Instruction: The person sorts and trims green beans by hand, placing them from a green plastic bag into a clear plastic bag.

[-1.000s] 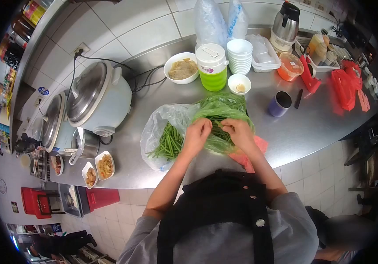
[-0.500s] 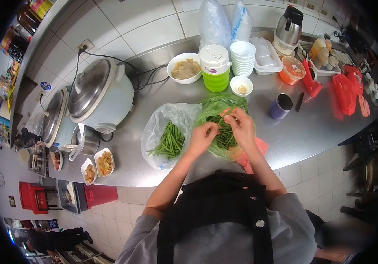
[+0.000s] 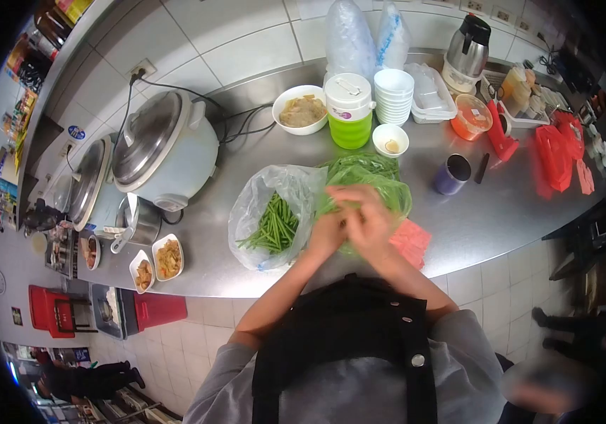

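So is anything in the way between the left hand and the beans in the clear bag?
Yes, the near side of the clear bag is between the left hand and the beans. The bag's top is open, so the hand could probably go over the edge.

The steel table (image 3: 289, 152) carries rice cookers (image 3: 165, 152); bowls (image 3: 303, 110); a green-and-white jug (image 3: 349, 112); bags of green beans (image 3: 272, 222); a purple cup (image 3: 452, 175).

Steel counter (image 3: 494, 212): I could pass on my side of the purple tumbler (image 3: 453, 174).
Insulated jug (image 3: 349, 113): blocks me beyond the green bag (image 3: 391, 194) (small bowl (image 3: 391, 140) too).
Clear bag (image 3: 303, 185): bars my way left.
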Demonstrator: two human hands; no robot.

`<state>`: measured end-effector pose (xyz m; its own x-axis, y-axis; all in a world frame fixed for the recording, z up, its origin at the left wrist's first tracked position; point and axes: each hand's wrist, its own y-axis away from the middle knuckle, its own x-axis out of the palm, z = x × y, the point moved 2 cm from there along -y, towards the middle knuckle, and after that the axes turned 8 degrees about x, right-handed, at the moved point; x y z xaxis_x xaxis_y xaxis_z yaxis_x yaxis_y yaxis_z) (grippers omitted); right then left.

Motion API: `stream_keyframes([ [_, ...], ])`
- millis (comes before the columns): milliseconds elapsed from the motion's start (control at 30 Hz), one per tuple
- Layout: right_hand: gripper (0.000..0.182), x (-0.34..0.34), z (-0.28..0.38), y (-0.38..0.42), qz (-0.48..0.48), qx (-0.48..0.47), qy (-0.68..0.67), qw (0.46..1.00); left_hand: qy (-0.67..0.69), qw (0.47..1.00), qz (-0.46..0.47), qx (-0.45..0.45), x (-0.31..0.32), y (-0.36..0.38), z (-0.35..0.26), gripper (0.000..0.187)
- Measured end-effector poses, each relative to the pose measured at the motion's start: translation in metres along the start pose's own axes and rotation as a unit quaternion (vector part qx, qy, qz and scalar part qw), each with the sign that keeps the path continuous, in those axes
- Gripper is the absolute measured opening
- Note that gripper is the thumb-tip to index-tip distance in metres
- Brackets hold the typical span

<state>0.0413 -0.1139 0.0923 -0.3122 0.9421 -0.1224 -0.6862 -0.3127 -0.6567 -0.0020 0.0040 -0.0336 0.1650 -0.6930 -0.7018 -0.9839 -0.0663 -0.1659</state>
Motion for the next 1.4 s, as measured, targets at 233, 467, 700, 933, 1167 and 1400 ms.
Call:
stream_keyframes([
  [233, 0.016, 0.007, -0.046, -0.009, 0.321, 0.241, 0.232, 0.886, -0.248, 0.957, 0.088, -0.121, -0.007, 0.012, -0.004, 0.041],
  [467, 0.013, 0.008, -0.136, 0.072, 0.303, 0.223, 0.365, 0.852, -0.262, 0.965, -0.032, 0.006, -0.019, 0.008, -0.006, 0.037],
  [700, 0.018, 0.003, -0.137, 0.063, 0.29, 0.272, 0.359, 0.844, -0.222, 0.974, 0.031, 0.032, -0.021, -0.003, -0.012, 0.032],
  [933, 0.013, -0.03, -0.11, 0.042, 0.267, 0.269, 0.346, 0.858, -0.162, 0.985, 0.028, 0.05, -0.025, -0.003, -0.008, 0.024],
  [1167, 0.021, -0.032, -0.108, 0.039, 0.262, 0.255, 0.345, 0.864, -0.142, 0.99, 0.015, 0.02, -0.026, -0.004, 0.006, 0.016],
  [1400, 0.018, -0.026, -0.098, 0.036, 0.287, 0.272, 0.302, 0.867, -0.101, 0.995, 0.016, 0.01, -0.036, -0.002, -0.008, 0.02],
])
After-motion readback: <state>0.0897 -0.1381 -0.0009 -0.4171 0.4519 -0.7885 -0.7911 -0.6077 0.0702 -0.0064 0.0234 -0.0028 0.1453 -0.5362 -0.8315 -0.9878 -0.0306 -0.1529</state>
